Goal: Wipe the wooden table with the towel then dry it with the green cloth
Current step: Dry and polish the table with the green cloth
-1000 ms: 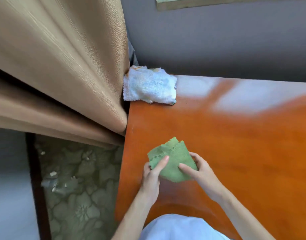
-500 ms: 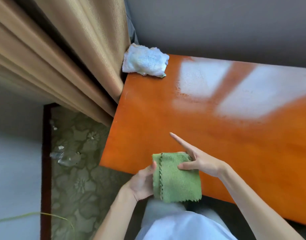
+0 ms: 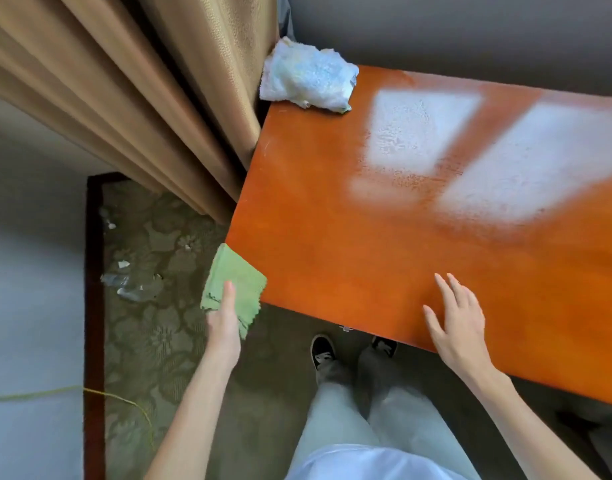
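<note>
The orange-brown wooden table fills the right half of the head view, with pale window glare on its far part. A crumpled white towel lies on its far left corner. My left hand holds the folded green cloth off the table's near left corner, over the floor. My right hand hovers flat over the table's near edge, fingers spread, holding nothing.
Tan curtains hang against the table's left edge. A patterned green carpet with small scraps of litter lies below. My two feet stand just under the near edge. A grey wall runs behind the table.
My left hand carried the green cloth left, off the table's near left corner. My right hand let go of the cloth and moved right over the table edge. The view pulled back.
</note>
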The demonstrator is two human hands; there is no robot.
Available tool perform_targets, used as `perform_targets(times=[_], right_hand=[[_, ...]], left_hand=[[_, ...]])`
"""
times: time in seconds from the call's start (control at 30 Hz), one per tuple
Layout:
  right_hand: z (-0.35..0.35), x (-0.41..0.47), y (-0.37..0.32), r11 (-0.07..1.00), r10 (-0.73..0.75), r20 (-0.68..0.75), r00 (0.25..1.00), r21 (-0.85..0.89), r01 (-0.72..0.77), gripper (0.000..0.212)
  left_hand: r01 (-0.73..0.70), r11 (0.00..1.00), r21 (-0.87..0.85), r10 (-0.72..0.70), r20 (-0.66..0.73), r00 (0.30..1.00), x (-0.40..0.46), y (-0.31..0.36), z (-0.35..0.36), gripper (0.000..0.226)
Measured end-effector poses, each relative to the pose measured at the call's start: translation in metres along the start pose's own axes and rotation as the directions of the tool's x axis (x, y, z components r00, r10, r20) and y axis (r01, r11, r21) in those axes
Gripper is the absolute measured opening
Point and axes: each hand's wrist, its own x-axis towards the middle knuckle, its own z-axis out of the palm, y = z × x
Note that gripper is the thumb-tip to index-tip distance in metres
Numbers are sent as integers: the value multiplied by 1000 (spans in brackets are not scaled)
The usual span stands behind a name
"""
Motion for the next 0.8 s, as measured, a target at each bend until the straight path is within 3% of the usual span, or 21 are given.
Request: perform_targets(times=[0.03,0.07,0.1,0.13,0.17,0.23,0.3,0.37,0.43,0.57,0.63,0.73,0.8], right_hand=[[6,-1,9,997,38,-30,999,-65,-40,64],[11,-2,16,990,62,-39,997,-124,-66,67],[15,-2,21,982,76,-26,997,-173,-79,70],[20,-3,24,974,87,-8,996,-211,-87,71],[25,-3,25,967,96,5,995,-237,-92,72],[36,-3,25,959,116,-1,993,-259,-112,76],[42,0,25,957,147,-13,989,-252,-146,81],[47,2,28,947,168,-9,986,-276,-163,86],[49,3,33,941,172,7,985,-297,-163,89],[51,6,38,940,188,34,982,-298,-169,90],[50,7,37,942,188,42,981,-290,-168,91],[48,6,35,945,189,56,980,-280,-166,93],[48,5,33,947,189,58,980,-274,-167,94]], left_hand=[[-176,964,200,192,-61,979,17,7,-3,58],[-387,839,381,422,-9,907,33,9,-4,54],[-579,639,507,599,144,787,46,9,0,51],[-697,429,575,666,320,674,57,3,6,52],[-743,262,616,641,464,611,62,-6,16,57],[-748,-21,663,484,661,573,62,-30,39,72],[-803,-194,563,389,796,464,46,-57,63,82],[-877,-178,447,402,846,349,27,-74,86,64],[-874,-166,458,500,802,326,20,-80,103,46],[-750,-221,624,547,716,434,41,-66,98,52],[-695,-204,689,565,663,492,67,-50,73,54],[-606,-110,788,589,543,599,108,-25,24,55],[-553,27,833,581,437,686,128,-11,6,55]])
